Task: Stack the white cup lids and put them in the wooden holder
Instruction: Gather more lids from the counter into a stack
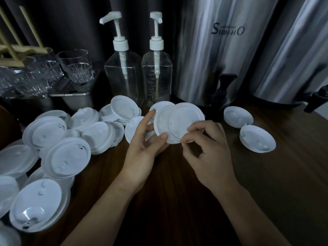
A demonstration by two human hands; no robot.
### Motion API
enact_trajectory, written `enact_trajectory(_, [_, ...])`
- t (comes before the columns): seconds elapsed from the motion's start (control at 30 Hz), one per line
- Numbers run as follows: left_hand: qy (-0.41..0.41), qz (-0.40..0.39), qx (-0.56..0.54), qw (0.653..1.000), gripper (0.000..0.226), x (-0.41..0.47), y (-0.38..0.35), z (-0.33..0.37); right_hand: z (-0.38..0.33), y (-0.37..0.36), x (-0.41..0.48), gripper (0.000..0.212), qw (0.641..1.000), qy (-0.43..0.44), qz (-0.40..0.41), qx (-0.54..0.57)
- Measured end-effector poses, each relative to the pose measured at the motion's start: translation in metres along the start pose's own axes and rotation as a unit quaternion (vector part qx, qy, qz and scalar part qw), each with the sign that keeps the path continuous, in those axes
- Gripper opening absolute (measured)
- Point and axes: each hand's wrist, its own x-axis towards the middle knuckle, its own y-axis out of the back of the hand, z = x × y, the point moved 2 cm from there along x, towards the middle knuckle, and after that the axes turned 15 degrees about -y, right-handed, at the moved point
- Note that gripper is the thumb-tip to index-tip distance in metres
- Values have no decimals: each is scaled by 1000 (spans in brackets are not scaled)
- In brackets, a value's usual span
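Both hands are up over the dark wooden table [168, 192]. My left hand [145, 146] holds two round white plastic cup lids [177, 119], one overlapping the other and not yet nested. The thumb presses on the near rim, the index finger stretches up along the left edge, and the other fingers curl behind. My right hand [209, 153] pinches the lower right rim of the same pair between thumb and forefinger, with its remaining fingers loosely curled toward the palm.

The pair hangs in the air, tilted toward me, in front of the two clear plastic pump bottles [124, 73]. A heap of loose white lids [65, 157] sprawls over the left of the table, lying across one another. Two single white lids [257, 139] sit apart on the right, near the base of the tall brushed-steel drinks urn [213, 55], and a second steel urn [292, 50] stands beside it.

Back left are clear ribbed glass tumblers [76, 66], with the pale wooden slatted holder [19, 48] by them at the frame's edge, well apart from both hands
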Motion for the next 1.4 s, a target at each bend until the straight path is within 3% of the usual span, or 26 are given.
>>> enact_trajectory(0.27, [3,-34,-30,999,57,-1,-2,-1,-1,-4,0,10,997,7,-73,20])
enact_trajectory(0.33, [7,-35,-40,999,53,-1,-4,0,-2,-5,-1,0,998,16,-62,15])
enact_trajectory(0.73, [32,10,-73,997,45,0,-7,0,-8,-9,-2,21,998,21,-36,46])
enact_trajectory(0.83, [23,29,-66,997,43,1,-6,0,-5,-1,2,19,998,9,1,64])
enact_trajectory(0.97, [10,64,-49,997,34,3,-1,0,14,6,10,16,997,-61,40,24])
enact_trajectory(1.2, [-17,92,-19,995,42,2,-2,2,36,-13,18,28,981,-190,-33,-20])
enact_trajectory(1.4, [-14,93,-2,996,32,2,-3,1,35,-29,40,46,974,-191,-82,-90])
